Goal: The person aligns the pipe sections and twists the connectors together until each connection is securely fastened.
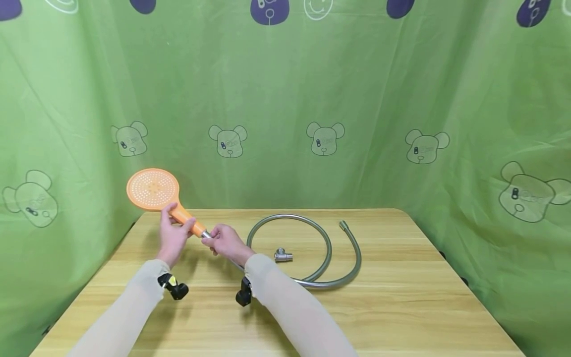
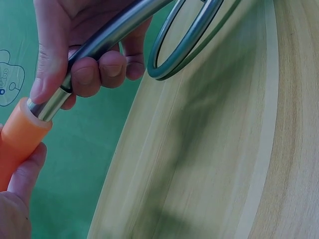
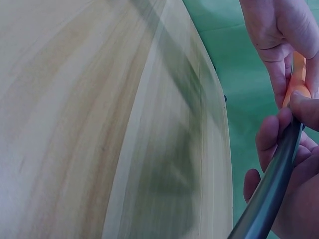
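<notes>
An orange shower head with a round perforated face is held up over the table's left side. My left hand grips its handle. At the handle's lower end my right hand pinches the metal end fitting of a grey shower hose. In the left wrist view that fitting meets the handle's open end; how far it sits inside is hidden. From the right hand the hose runs down and loops across the table, its other end lying free at the right.
A small metal angle valve lies on the wooden table inside the hose loop. Green curtains with bear prints hang behind the table and at both sides. Wrist cameras are strapped to both forearms.
</notes>
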`<state>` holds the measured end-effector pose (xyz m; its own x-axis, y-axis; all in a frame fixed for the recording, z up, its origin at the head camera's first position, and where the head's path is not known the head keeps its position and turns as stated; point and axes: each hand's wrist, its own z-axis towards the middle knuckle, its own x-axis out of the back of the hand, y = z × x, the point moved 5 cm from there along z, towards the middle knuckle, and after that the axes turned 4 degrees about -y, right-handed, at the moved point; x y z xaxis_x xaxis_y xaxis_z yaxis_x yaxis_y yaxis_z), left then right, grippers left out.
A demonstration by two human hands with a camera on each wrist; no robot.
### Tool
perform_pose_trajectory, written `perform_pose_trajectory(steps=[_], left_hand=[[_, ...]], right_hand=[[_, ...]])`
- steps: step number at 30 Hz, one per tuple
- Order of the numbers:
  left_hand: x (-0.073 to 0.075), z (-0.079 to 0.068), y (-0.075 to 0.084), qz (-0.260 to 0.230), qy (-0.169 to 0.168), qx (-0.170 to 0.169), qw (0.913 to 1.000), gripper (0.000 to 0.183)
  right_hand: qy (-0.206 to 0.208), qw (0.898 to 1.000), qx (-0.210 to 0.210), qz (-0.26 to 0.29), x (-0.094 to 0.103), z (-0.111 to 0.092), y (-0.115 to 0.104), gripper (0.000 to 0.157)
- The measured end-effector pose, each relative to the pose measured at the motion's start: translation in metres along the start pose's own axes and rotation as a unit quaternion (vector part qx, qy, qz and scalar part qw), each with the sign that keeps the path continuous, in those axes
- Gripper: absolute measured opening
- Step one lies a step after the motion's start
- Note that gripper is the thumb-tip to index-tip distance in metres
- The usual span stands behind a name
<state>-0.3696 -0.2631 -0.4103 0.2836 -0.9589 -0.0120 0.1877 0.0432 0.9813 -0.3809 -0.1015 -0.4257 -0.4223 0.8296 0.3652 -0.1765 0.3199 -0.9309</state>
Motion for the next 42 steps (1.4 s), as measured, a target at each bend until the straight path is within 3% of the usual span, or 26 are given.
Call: perform_pose_trajectory(steps=[17, 31, 42], left_hand=[[-0.001, 0.001, -0.001, -0.004, -0.005, -0.004, 1.0, 0.076], [0.004, 0.002, -0.008, 0.035, -0.002, 0.008, 0.9993, 0.073], [0.005, 0.004, -0.014, 0.082, -0.006, 0.019, 0.9965, 0.072]], right_hand=[[0.004, 1.0, 0.002, 0.026, 0.002, 0.0, 0.003, 0.02], [-0.019, 0.999, -0.022, -0.025, 0.006, -0.005, 0.005, 0.023], [-0.015, 0.997, 0.003, -0.075, 0.014, -0.002, 0.012, 0.029]])
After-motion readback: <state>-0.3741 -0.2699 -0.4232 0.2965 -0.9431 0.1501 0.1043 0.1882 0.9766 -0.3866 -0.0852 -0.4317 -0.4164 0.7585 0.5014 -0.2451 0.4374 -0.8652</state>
